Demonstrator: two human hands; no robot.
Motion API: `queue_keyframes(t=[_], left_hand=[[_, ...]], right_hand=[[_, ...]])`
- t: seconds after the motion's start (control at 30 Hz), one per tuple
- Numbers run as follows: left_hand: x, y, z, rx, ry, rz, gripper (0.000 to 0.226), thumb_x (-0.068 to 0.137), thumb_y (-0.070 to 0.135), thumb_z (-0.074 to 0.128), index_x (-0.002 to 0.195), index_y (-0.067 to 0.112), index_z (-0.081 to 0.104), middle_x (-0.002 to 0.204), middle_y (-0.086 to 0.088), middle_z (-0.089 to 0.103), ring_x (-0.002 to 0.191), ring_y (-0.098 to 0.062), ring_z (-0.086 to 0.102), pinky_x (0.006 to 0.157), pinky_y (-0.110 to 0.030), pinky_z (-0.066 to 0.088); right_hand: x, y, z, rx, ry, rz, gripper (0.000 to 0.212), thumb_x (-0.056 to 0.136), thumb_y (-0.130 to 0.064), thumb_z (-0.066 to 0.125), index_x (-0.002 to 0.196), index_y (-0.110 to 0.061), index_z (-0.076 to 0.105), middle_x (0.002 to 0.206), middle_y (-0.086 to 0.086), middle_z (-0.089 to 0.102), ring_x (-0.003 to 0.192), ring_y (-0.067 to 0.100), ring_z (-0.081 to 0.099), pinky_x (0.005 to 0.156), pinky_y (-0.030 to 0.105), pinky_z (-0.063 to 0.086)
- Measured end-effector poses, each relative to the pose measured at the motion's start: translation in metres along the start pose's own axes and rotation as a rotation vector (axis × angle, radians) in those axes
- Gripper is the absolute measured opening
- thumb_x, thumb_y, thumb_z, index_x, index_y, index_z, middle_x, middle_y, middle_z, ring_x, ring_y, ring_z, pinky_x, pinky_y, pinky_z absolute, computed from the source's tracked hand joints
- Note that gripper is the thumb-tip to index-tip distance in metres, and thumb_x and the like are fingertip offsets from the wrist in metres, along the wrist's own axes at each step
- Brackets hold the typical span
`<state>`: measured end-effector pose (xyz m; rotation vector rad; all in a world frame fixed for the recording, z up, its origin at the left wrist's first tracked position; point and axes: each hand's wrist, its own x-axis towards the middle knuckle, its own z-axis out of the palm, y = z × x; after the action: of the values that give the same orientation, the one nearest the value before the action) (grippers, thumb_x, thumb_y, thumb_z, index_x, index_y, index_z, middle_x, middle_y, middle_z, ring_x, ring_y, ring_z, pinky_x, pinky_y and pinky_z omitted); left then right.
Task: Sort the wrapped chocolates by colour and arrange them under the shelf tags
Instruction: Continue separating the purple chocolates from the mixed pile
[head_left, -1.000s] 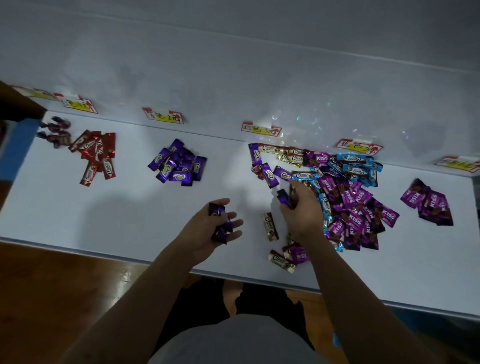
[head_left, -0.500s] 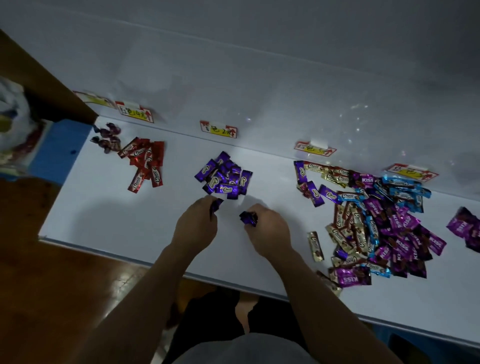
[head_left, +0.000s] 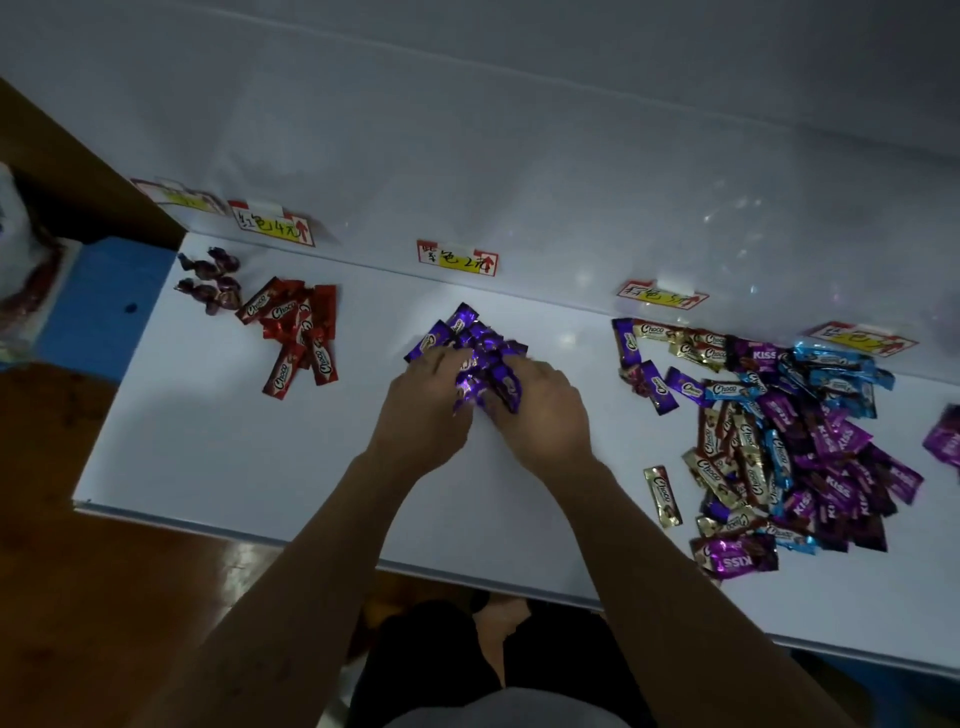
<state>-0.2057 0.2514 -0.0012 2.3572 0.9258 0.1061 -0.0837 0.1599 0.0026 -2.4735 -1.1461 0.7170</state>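
Note:
A pile of purple wrapped chocolates lies on the white shelf below the middle shelf tag. My left hand and my right hand close in on the pile's near side, fingers curled among the purple wrappers. Red chocolates lie under the left tag. A mixed heap of gold, blue, purple and magenta bars lies to the right.
Dark twist-wrapped sweets sit at the shelf's far left end. One gold bar lies apart near the front edge. More tags line the back wall. A magenta pile shows at the right border.
Both hands carried purple chocolates from the mixed heap leftward and forward into the purple pile. The view has shifted left with them.

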Motion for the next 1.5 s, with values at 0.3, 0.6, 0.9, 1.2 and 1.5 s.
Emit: queue_keyframes(t=[0.3,0.6,0.9,1.2,1.5], left_hand=[[-0.034,0.058,-0.001,0.065,-0.153,0.081,0.05,0.083,0.04,0.054,0.126,0.016,0.057,0.121,-0.004,0.06,0.113,-0.028,0.054,0.096,-0.043,0.041],[-0.039,0.149,0.042,0.166,-0.285,0.259,0.04,0.092,0.046,0.048,0.129,0.03,0.051,0.127,0.01,0.056,0.119,-0.013,0.048,0.099,-0.033,0.034],[-0.032,0.211,0.128,0.354,-0.463,0.361,0.045,0.091,0.013,0.051,0.133,0.03,0.05,0.136,0.002,0.05,0.124,-0.022,0.043,0.096,-0.036,0.038],[-0.016,0.245,0.181,0.503,-0.462,0.192,0.044,0.091,0.024,0.051,0.135,0.023,0.044,0.136,-0.016,0.042,0.124,-0.035,0.042,0.099,-0.05,0.04],[-0.024,0.242,0.195,0.424,-0.331,-0.069,0.045,0.086,0.028,0.059,0.124,0.013,0.041,0.121,-0.008,0.056,0.114,-0.027,0.049,0.096,-0.041,0.033]], right_hand=[[-0.079,0.044,-0.043,-0.07,0.021,0.108,0.062,0.089,-0.041,0.06,0.144,-0.023,0.039,0.146,-0.001,0.045,0.132,0.019,0.042,0.11,0.035,0.03],[-0.163,0.134,-0.079,-0.048,0.125,0.406,0.058,0.081,-0.034,0.069,0.134,-0.022,0.051,0.131,0.001,0.057,0.118,0.023,0.052,0.099,0.038,0.043],[-0.192,0.205,-0.083,0.023,0.011,0.529,0.055,0.089,-0.036,0.059,0.14,-0.024,0.043,0.14,-0.001,0.048,0.123,0.018,0.046,0.103,0.034,0.037],[-0.179,0.262,-0.103,0.059,-0.002,0.409,0.053,0.088,-0.037,0.058,0.138,-0.021,0.045,0.136,0.003,0.05,0.121,0.021,0.047,0.102,0.035,0.04],[-0.158,0.28,-0.121,0.028,0.011,0.254,0.053,0.09,-0.035,0.057,0.139,-0.017,0.044,0.134,0.005,0.05,0.122,0.024,0.044,0.103,0.037,0.037]])
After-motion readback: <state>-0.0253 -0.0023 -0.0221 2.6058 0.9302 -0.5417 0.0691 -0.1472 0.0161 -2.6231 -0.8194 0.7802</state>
